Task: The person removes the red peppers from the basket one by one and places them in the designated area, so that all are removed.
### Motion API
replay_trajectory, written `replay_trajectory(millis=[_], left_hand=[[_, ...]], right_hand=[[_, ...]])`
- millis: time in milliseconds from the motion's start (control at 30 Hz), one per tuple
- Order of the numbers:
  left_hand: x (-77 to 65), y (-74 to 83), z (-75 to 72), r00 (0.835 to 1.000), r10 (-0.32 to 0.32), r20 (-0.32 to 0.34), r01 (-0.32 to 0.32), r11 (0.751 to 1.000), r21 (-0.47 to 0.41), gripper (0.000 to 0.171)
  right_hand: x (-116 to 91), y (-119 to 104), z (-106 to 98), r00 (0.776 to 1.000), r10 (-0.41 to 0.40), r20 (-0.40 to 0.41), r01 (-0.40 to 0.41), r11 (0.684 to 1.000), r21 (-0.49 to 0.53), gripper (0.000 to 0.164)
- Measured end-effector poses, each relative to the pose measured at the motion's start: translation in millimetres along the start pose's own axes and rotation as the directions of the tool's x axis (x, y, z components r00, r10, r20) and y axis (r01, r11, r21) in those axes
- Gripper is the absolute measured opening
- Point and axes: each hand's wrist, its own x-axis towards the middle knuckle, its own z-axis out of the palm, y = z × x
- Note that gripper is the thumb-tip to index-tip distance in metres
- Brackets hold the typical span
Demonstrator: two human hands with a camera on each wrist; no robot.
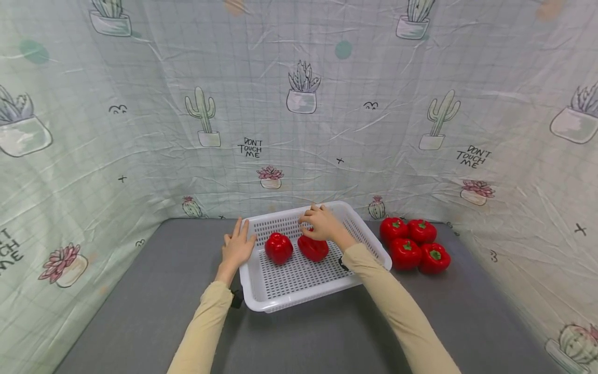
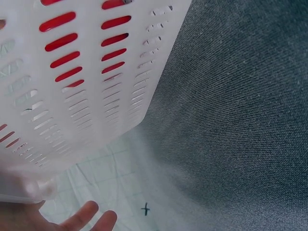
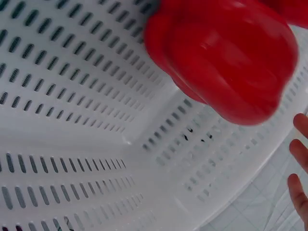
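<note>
A white perforated plastic basket (image 1: 303, 297) sits at a slant on the dark grey table. Inside it lie two red bell peppers: one on the left (image 1: 279, 248), the other near the middle (image 1: 314, 250). My left hand (image 1: 237, 249) rests at the basket's left rim with fingers extended; the left wrist view shows them outside the wall (image 2: 96, 91). Over the middle pepper hovers my right hand (image 1: 322, 223), its fingers spread and loosely bent. In the right wrist view, those fingertips (image 3: 299, 153) are apart from the large bell pepper (image 3: 226, 57).
Several more red bell peppers (image 1: 405, 254) stand grouped on the table, just right of the basket, stems up. A cactus-print sheet (image 1: 303, 156) hangs behind and along both sides. Grey tabletop (image 1: 140, 311) extends left and in front of the basket.
</note>
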Motion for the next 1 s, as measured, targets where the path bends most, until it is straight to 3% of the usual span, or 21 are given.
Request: replay_trajectory(millis=[200,433,833,1000], left_hand=[[-3.4,3.8,-2.6,1.0,0.005,0.007,-0.006,0.999,0.05,0.057],[-0.5,2.3,-2.0,1.0,0.009,0.007,-0.009,0.999,0.041,0.058],[-0.6,0.9,-0.5,1.0,0.007,0.006,-0.007,0.999,0.051,0.058],[-0.7,0.5,-1.5,1.0,0.016,0.008,-0.016,0.998,0.053,0.059]], right_hand=[[-1.5,-0.9,2.3,0.99,-0.016,0.139,0.016,1.0,0.0,0.026],[-3.7,-4.9,4.9,0.963,0.006,0.269,0.007,0.999,-0.047,0.035],[-7.0,-10.1,11.0,0.944,0.044,0.328,-0.006,0.993,-0.117,0.049],[-7.3,-13.5,14.6,0.913,0.091,0.397,-0.033,0.988,-0.15,0.061]])
